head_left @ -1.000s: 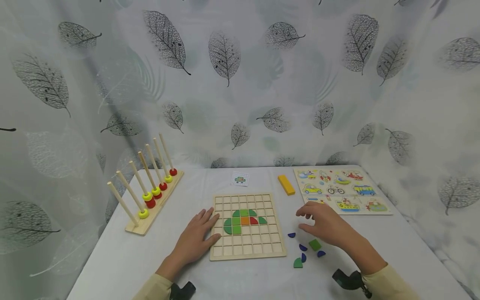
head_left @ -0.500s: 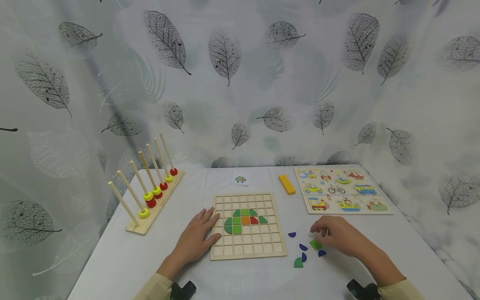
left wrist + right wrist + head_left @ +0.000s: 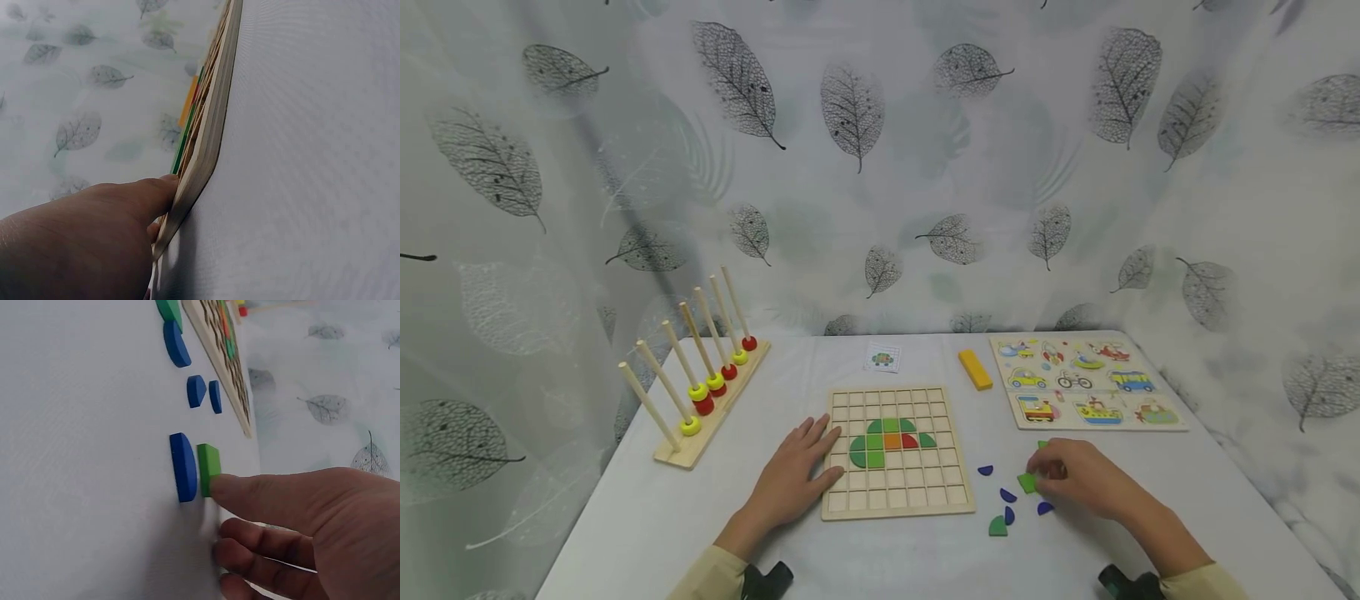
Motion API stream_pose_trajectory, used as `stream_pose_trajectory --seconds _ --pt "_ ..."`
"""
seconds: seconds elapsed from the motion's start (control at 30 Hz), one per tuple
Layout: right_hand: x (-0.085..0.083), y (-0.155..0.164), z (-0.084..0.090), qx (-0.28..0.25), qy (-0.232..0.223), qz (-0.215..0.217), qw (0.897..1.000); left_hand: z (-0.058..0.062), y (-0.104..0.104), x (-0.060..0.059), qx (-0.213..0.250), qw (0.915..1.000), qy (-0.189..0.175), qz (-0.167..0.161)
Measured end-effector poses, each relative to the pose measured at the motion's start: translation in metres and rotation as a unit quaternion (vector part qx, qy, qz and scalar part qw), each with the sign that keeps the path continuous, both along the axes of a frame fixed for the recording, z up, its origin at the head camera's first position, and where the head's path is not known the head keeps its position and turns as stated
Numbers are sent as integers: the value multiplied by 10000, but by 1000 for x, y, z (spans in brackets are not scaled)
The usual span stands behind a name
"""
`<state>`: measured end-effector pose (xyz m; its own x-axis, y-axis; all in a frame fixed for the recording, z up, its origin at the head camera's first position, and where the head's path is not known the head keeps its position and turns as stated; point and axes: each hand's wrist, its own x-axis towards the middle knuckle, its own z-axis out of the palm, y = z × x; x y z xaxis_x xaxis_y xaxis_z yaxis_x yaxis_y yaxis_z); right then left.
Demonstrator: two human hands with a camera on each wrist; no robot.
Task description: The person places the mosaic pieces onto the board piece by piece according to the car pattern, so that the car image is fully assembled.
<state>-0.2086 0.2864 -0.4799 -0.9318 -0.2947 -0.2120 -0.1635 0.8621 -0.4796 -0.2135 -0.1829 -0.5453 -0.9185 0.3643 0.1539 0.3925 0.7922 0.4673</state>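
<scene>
A wooden grid board (image 3: 895, 493) lies at the table's middle, with green, orange and red pieces set in its centre. My left hand (image 3: 797, 477) lies flat beside it, fingers straight against the board's left edge (image 3: 212, 119). Right of the board are several small blue pieces (image 3: 1007, 496) and a green half-round (image 3: 997, 526). My right hand (image 3: 1051, 477) has its fingers curled at a green square (image 3: 1027, 482). In the right wrist view one fingertip (image 3: 219, 484) presses the green square (image 3: 208, 465), which sits beside a blue half-round (image 3: 182, 467).
A wooden peg rack (image 3: 700, 400) with red and yellow rings stands at the left. A yellow block (image 3: 973, 369), a small picture card (image 3: 882, 359) and a vehicle puzzle board (image 3: 1086, 379) lie further back. Leaf-print curtains close in the table.
My right hand came down and back from above the table to the loose pieces and took the green square, which shifted slightly up and left. The left hand stayed put.
</scene>
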Motion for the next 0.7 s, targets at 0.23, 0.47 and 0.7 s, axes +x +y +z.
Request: stream_pose_trajectory --seconds 0.23,0.47,0.7 --pt "-1 -3 -8 2 99 -136 9999 -3 0 -1 -6 10000 26 15" --pt "-2 -9 -12 257 290 30 9992 -4 0 -2 -1 10000 68 12" --pt "-2 -10 -12 387 425 93 9983 -3 1 -2 7 10000 53 4"
